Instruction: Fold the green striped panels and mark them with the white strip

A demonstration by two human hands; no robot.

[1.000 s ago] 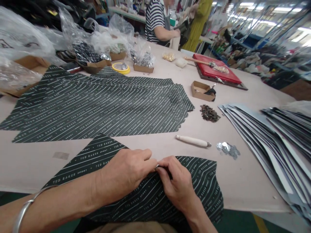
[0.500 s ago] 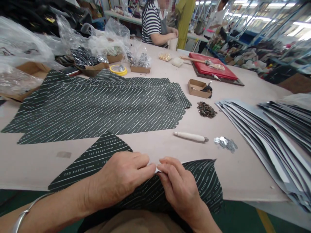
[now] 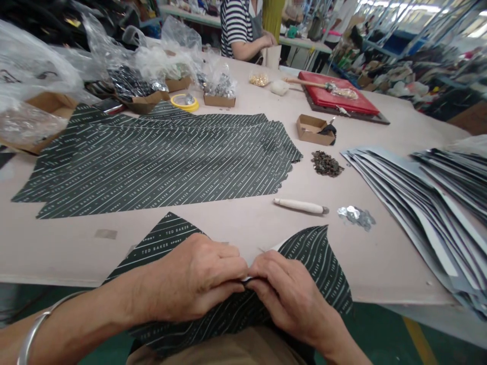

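Note:
A dark green fabric piece with white diagonal stripes and lettering hangs over the table's front edge and my lap. My left hand pinches its edge near the middle, thumb and fingers closed. Close beside it, my right hand grips the same edge, fingertips almost meeting the left ones. A sliver of white shows between the fingertips; whatever small part lies in there is hidden. Beyond my hands lies a stack of matching striped fabric pieces.
To the right are a pale stick-like tool, silver discs, dark small parts and layered grey sheets. Farther back sit a cardboard box, a red pad and yellow tape. A co-worker in stripes works opposite.
Both hands have come slightly lower and closer together on the fabric's edge. The fabric's right corner has risen, and its left side has shifted right. The view has tilted down a little.

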